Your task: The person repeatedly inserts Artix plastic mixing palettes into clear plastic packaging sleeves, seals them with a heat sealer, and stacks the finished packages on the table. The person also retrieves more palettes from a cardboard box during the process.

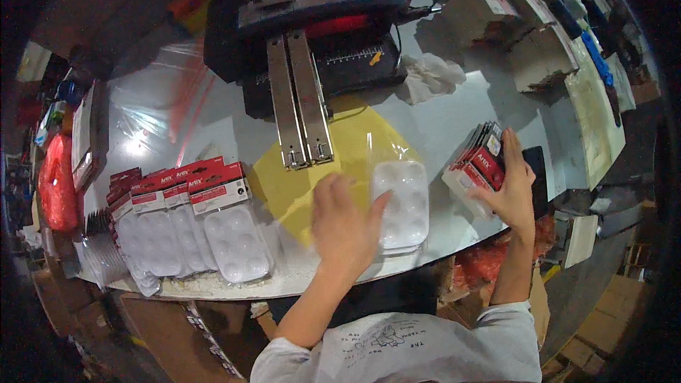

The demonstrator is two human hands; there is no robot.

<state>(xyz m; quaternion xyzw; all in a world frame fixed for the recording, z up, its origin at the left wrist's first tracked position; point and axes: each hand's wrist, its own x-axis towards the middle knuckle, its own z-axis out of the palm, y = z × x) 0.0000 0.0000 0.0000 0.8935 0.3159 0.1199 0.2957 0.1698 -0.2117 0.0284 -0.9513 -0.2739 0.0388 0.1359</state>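
Observation:
My left hand [345, 227], somewhat blurred, hovers over a yellow sheet [284, 191] with its thumb and fingers apart. Its thumb tip is at the left edge of a white plastic paint palette [401, 206] in a clear bag; more palettes appear to lie beneath. On the right, my right hand [507, 188] grips the right side of a fanned stack of red and black header cards [484, 159], thumb across the front and fingers extended along the edge. What lies under that palm is hidden.
Several bagged palettes with red header cards [234, 241] overlap at left. A black machine [319, 10] with a metal rail [301, 99] stands at the back. A black flat object [535, 177] lies beside my right hand. Cardboard boxes [543, 60] and crumpled white material [433, 76] sit at far right.

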